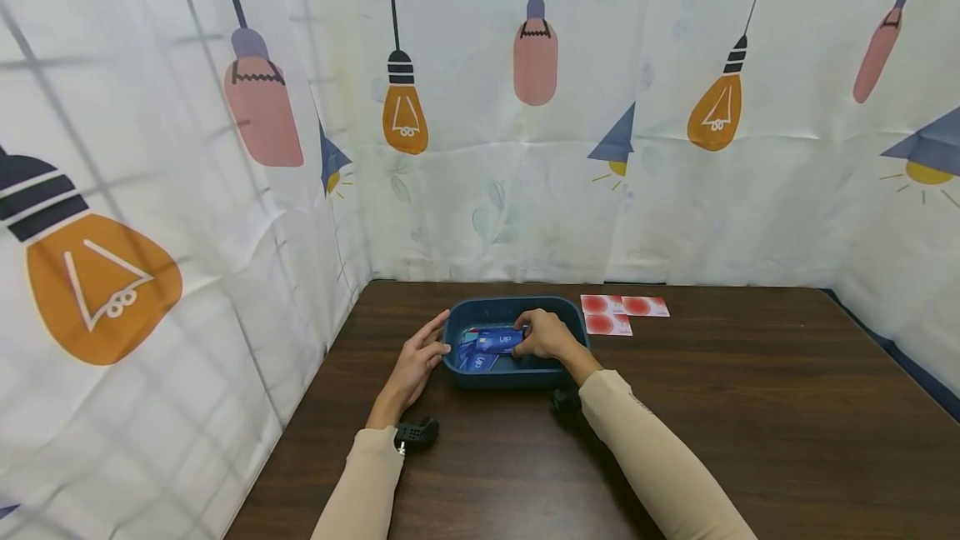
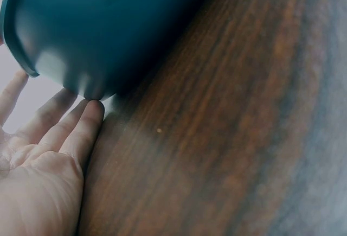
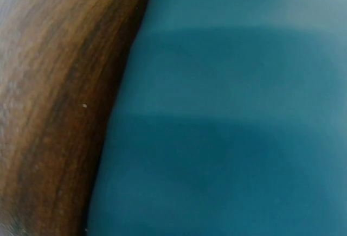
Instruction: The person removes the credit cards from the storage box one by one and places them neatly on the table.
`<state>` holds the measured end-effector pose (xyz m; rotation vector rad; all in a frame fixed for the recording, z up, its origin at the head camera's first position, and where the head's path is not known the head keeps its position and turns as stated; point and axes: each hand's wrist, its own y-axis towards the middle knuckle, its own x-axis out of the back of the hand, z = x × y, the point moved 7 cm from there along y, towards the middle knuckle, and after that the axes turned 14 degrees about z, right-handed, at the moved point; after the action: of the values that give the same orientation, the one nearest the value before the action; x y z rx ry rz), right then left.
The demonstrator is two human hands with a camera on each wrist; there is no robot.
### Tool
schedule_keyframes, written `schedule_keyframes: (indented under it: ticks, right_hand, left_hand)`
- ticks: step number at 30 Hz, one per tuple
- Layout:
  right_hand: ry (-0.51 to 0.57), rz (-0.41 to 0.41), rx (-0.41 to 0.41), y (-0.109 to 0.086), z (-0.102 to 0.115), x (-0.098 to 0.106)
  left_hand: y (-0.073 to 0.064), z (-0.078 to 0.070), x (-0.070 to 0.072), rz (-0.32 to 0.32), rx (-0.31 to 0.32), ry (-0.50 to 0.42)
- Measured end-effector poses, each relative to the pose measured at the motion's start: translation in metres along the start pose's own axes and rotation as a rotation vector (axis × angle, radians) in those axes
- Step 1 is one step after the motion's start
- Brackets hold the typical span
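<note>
A dark teal plastic bin [image 1: 517, 382] stands on the table, with several blue cards [image 1: 477, 362] lying loosely inside. My left hand [image 1: 416, 363] is at the bin's left end; in the left wrist view its fairly straight fingers [image 2: 87, 125] touch the outer wall [image 2: 108, 30]. Reaching over the front rim, my right hand [image 1: 549, 335] pinches the right end of a blue card [image 1: 498, 342] with lettering on it, above the other cards. Only the bin's outer wall [image 3: 227, 84] and some tabletop show in the right wrist view; the right hand is out of sight there.
Several red-and-white cards, among them a lower one [image 1: 607, 324], lie flat on the brown wooden table [image 1: 750, 407] just right of the bin. A lamp-patterned white curtain [image 1: 480, 215] hangs behind the table and along its sides.
</note>
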<state>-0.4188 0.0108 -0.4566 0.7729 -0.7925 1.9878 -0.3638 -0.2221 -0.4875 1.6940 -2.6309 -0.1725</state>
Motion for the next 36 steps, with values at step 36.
schedule_keyframes:
  ticks: [36]
  right_hand:
    - [0.22,0.011,0.123,-0.0011,0.0039,-0.0001]
  left_hand:
    - [-0.0009,-0.0017,-0.0005,-0.003,-0.005,0.004]
